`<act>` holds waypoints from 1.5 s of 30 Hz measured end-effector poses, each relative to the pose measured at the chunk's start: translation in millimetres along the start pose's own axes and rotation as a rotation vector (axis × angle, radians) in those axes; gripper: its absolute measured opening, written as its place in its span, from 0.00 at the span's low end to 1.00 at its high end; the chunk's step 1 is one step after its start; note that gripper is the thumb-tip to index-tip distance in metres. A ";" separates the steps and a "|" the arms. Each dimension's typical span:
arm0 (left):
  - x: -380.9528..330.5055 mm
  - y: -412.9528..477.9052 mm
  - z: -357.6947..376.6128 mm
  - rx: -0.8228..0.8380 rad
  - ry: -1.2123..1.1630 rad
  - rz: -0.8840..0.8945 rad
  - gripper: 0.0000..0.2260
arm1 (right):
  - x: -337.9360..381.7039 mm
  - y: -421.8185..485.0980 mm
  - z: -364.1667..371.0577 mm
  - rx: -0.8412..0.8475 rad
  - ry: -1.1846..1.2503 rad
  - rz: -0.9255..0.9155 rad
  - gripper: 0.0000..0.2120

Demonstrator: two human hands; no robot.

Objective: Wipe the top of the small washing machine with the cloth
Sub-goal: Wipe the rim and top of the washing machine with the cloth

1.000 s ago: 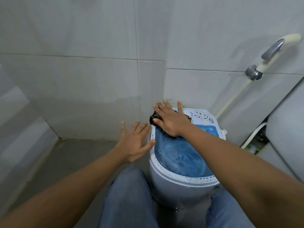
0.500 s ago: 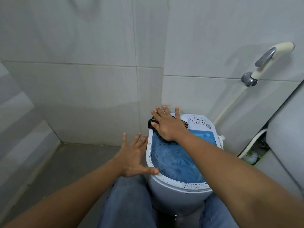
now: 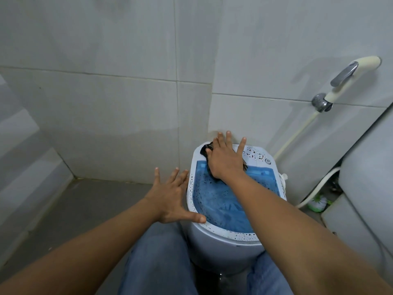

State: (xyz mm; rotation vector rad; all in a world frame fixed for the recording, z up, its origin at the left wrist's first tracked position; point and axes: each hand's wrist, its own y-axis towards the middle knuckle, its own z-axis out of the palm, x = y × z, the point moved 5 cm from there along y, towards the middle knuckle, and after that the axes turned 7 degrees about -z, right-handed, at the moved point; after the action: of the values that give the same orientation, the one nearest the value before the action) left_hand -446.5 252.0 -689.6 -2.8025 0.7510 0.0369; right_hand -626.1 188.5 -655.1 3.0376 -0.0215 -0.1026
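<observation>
The small washing machine (image 3: 223,245) is white with a translucent blue lid (image 3: 214,201) and stands on the floor against the tiled wall. A dark cloth (image 3: 205,150) lies on the back left of its top. My right hand (image 3: 225,160) presses flat on the cloth, fingers spread toward the wall; only the cloth's edges show around it. My left hand (image 3: 170,196) is open with fingers apart at the machine's left rim, its thumb touching the front left edge.
A bidet sprayer (image 3: 344,79) hangs on the wall at the right, its hose (image 3: 297,133) running down behind the machine. A large white fixture (image 3: 368,177) fills the right side. Grey floor (image 3: 85,205) lies to the left. My jeans-clad knees (image 3: 161,262) flank the machine.
My right hand has slid with the cloth toward the back edge of the top. My left hand has settled against the machine's left rim. The view has tilted up slightly.
</observation>
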 end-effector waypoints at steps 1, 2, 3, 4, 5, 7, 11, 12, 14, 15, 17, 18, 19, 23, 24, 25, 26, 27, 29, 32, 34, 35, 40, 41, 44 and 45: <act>0.2 -1.0 1.0 0.010 -0.004 -0.004 0.61 | -0.6 -2.2 -1.0 0.003 -0.009 -0.003 0.28; 0.6 -1.9 1.7 0.018 -0.009 -0.007 0.61 | -1.3 -4.5 -2.3 0.005 -0.015 -0.010 0.28; 1.2 -2.3 2.0 0.026 -0.010 -0.008 0.61 | -2.6 -5.9 -3.2 0.009 -0.018 -0.017 0.27; 1.6 -2.9 1.3 0.032 -0.008 -0.006 0.61 | -4.0 -7.4 -4.1 0.016 -0.017 -0.024 0.27; 2.6 -2.8 0.5 0.036 -0.005 -0.005 0.61 | -5.3 -8.4 -5.1 0.022 -0.009 -0.031 0.26; 2.5 -1.7 -0.6 0.036 0.007 -0.001 0.61 | -8.3 -11.5 -6.8 0.028 0.032 -0.059 0.25; 0.9 -0.8 -1.7 0.044 0.012 0.003 0.62 | -19.9 -24.7 -8.5 0.001 0.074 -0.151 0.22; 1.1 -0.2 -2.6 0.041 0.005 0.007 0.62 | -23.5 -28.3 -9.6 -0.011 0.049 -0.160 0.22; 2.6 -0.2 -2.8 0.039 -0.012 0.015 0.61 | -26.9 -33.2 -9.1 -0.022 0.022 -0.153 0.21; 3.0 -0.1 -1.9 0.035 -0.018 0.018 0.61 | -27.6 -34.6 -8.4 -0.027 0.043 -0.137 0.21; 3.6 -0.6 0.2 0.029 -0.027 0.017 0.61 | -28.3 -35.3 -9.1 -0.067 0.173 -0.093 0.20; 3.1 -0.8 0.9 0.032 -0.032 0.015 0.62 | -30.9 -34.7 -11.7 -0.112 0.277 -0.062 0.19; 2.8 -0.6 1.0 0.034 -0.036 0.015 0.62 | -36.7 -33.1 -15.8 -0.174 0.405 -0.018 0.17; 3.2 2.4 -3.4 0.046 -0.030 0.017 0.63 | -78.3 -24.3 -47.4 -0.428 0.816 0.173 0.16; 2.7 2.8 -4.3 0.048 -0.025 0.020 0.63 | -86.6 -22.0 -56.5 -0.454 0.785 0.145 0.15; 2.0 3.3 -4.6 0.046 -0.019 0.024 0.63 | -91.6 -18.9 -64.3 -0.458 0.734 0.083 0.15; 1.2 3.4 -4.8 0.043 -0.014 0.025 0.62 | -93.9 -15.8 -69.2 -0.436 0.687 0.000 0.14; 0.4 3.2 -5.0 0.046 -0.009 0.025 0.62 | -93.6 -12.3 -68.6 -0.377 0.644 -0.080 0.14; 0.1 1.9 -5.0 0.050 0.003 0.022 0.63 | -89.1 -8.2 -51.0 -0.174 0.538 -0.198 0.16; 0.7 3.2 -6.5 0.052 -0.001 0.015 0.63 | -81.3 -12.2 -14.9 -0.008 0.359 -0.311 0.23; 0.3 3.7 -7.1 0.050 0.000 0.014 0.62 | -80.7 -15.6 -2.7 -0.051 0.330 -0.288 0.24; -0.1 3.6 -6.8 0.050 0.006 0.012 0.62 | -82.0 -15.9 1.0 -0.076 0.342 -0.259 0.24; -0.5 2.4 -5.9 0.044 0.042 0.002 0.63 | -98.6 -14.9 1.3 -0.138 0.423 -0.071 0.23; -0.6 2.2 -5.7 0.039 0.042 0.004 0.63 | -101.0 -15.5 1.6 -0.142 0.425 -0.056 0.23; -0.3 1.6 -3.2 0.039 0.016 0.004 0.62 | -104.8 -19.6 3.1 -0.177 0.444 -0.003 0.22; 0.3 1.9 -2.2 0.034 0.009 0.001 0.63 | -105.1 -20.4 3.3 -0.188 0.452 0.015 0.22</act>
State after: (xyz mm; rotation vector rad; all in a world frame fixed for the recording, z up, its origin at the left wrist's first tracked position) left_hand -447.2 249.8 -687.9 -2.7715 0.7483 0.0122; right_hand -730.9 210.2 -653.5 2.7989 0.0014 0.5492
